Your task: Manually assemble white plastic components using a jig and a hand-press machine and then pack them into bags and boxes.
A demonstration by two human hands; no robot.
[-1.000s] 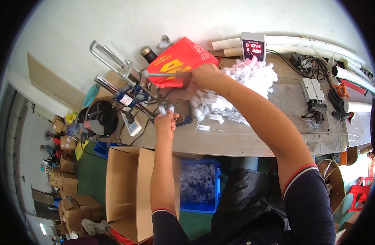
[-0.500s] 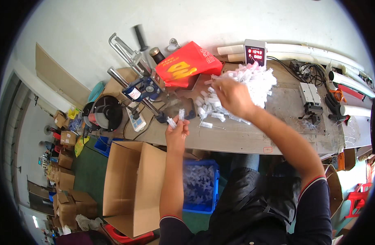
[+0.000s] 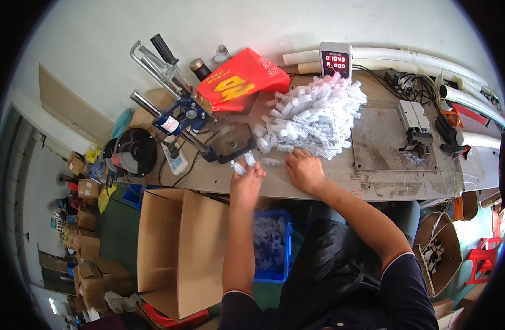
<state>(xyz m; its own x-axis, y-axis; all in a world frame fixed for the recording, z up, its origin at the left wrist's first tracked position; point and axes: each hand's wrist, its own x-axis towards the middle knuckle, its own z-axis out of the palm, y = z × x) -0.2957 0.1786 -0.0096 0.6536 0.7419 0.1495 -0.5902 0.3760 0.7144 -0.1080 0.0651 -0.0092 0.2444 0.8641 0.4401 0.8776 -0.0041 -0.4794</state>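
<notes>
Setting: a worn workbench surface seen from above, set against a pale wall, with the person's forearms coming in from the lower edge.
Left hand: the left hand is raised just over the front edge of the surface, its grip pinching small white brush-like pieces between thumb and fingers, ends pointing up; they seem held that way to keep them bundled and free of the pile.
Right hand: the right hand lies palm down on the surface, fingers curled toward the near edge of the pile; whether the grip closes on a piece I cannot tell.
Pile: a heap of white brush pieces sits in the middle of the surface, within easy reach of both hands; one loose piece lies between the hands.
Press: a blue and metal hand press with a long lever stands left of the pile, near the left hand.
Bag: a red plastic bag lies behind the press.
Counter: a small grey digital counter box stands at the back.
Below: an open cardboard box and a blue crate of white pieces sit on the floor under the front edge, likely placed to catch or receive parts.
</notes>
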